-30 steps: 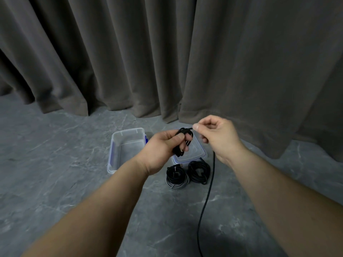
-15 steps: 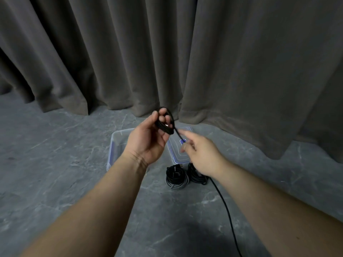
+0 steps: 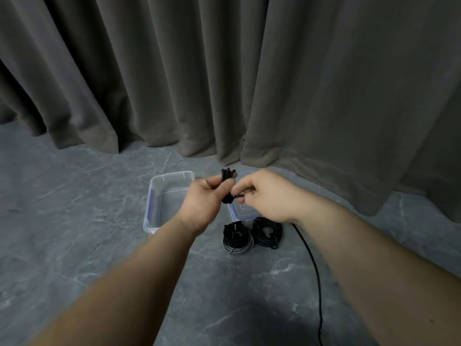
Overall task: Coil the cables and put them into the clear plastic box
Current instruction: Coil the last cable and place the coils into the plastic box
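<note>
Several loops of a thin black cable [image 3: 226,182] are bunched together in the air above the floor, between the two hands and just over the gap between the box and its lid. The left hand [image 3: 203,199] has its fingers curled round the middle of this bundle, so the looped ends stick out above the knuckles. The right hand [image 3: 267,196] pinches a strand of the same cable just beside the bundle, thumb and fingertips closed on it. From under the right wrist the loose length of the cable hangs down and runs across the floor toward the bottom edge of the view. Below the hands lie two finished coils, touching side by side: a black and grey coiled cable [image 3: 237,238] on the left and an all-black coiled cable [image 3: 267,232] on the right. The clear rectangular plastic box [image 3: 159,196] stands open on the floor to the left of the coils, with nothing visible inside. Its clear lid [image 3: 243,212] lies flat just right of it, partly hidden by the hands. Everything sits on a grey marbled floor [image 3: 74,221], with a heavy grey-brown pleated curtain [image 3: 224,71] hanging behind.
</note>
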A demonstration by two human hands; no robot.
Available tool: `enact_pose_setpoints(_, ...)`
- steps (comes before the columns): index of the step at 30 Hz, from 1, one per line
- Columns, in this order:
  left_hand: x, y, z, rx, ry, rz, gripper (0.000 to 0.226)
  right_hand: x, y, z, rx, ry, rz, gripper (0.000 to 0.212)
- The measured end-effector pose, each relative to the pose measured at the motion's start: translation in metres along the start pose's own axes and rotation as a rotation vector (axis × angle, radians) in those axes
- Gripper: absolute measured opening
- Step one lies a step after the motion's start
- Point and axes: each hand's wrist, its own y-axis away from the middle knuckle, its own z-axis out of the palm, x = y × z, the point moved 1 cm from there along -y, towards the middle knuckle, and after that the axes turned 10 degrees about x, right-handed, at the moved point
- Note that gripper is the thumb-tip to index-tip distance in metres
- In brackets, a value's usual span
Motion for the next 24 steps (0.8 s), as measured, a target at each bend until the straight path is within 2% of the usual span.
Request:
enact_pose_setpoints(3, -0.001, 0.001, -0.001, -0.086, 0.004, -0.035, 0.025, 0.001, 0.002, -0.001, 0.110, -0.206, -0.008, 0.036)
enact_pose_setpoints(7, 0.005, 0.002, 0.005, -0.171, 0.097, -0.125, 0.032, 0.001, 0.005, -0.008, 0.270, -0.367, -0.034, 0.026)
enact_pose_setpoints(10, 0.007, 0.003, 0.008, -0.253, 0.099, -0.143, 0.033, 0.001, 0.005, -0.007, 0.331, -0.403, -0.046, 0.024)
enact_pose_setpoints(15, 0.011, 0.007, 0.009, -0.311, 0.052, -0.104, 0.032, 0.014, 0.001, -0.010, 0.531, -0.330, -0.028, 0.028)
enact_pose_setpoints(18, 0.013, 0.008, 0.011, -0.312, 0.047, -0.112, 0.030, 0.017, 0.000, -0.008, 0.550, -0.372, -0.005, 0.026)
enact_pose_setpoints(24, 0.016, 0.011, 0.013, -0.302, 0.153, -0.239, 0.028, 0.022, 0.003, -0.009, 0.577, -0.449, 0.044, 0.018)
